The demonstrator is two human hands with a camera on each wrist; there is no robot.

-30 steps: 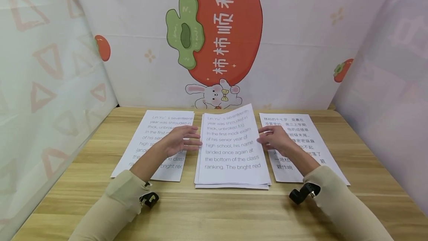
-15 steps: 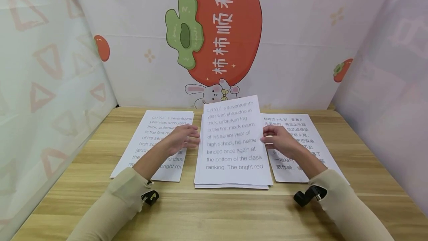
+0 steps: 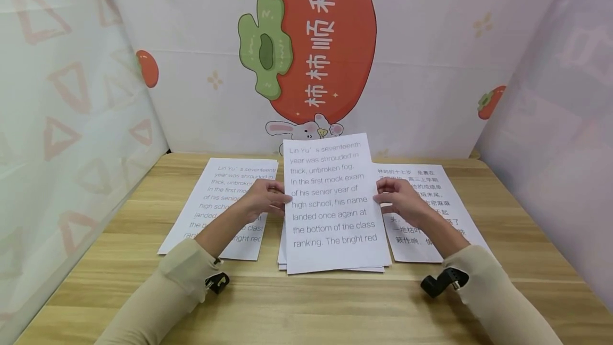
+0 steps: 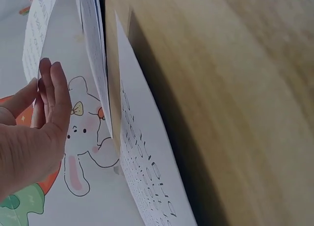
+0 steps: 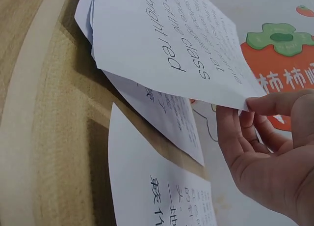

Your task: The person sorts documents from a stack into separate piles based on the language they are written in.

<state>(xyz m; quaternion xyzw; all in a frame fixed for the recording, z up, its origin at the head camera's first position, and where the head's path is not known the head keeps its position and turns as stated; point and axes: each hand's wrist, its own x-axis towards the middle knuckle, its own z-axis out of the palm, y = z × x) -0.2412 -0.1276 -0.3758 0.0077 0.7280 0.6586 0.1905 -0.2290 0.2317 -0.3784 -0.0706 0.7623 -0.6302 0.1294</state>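
Observation:
A white sheet of paper printed with English text [image 3: 330, 201] is raised and slightly tilted over the middle stack of paper [image 3: 281, 260], most of which it hides. My left hand [image 3: 263, 198] pinches its left edge between thumb and fingers; the left wrist view shows that hand [image 4: 37, 123] at the edge of the sheet. On the opposite edge, my right hand [image 3: 401, 200] pinches the paper, thumb in front and fingers behind, as the right wrist view shows. Under the lifted sheet, Chinese print shows on the paper below [image 5: 162, 110].
To the left lies a stack of English-printed sheets [image 3: 241, 252], partly covered by my left forearm. A Chinese-printed sheet [image 3: 412, 254] lies on the right, beneath my right arm. The wooden table [image 3: 325, 307] is bounded by a printed backdrop [image 3: 421, 95] and side curtains.
The English sheet has risen off the middle stack and shifted slightly left and toward me. My left hand has moved in from beside it to grip its left edge.

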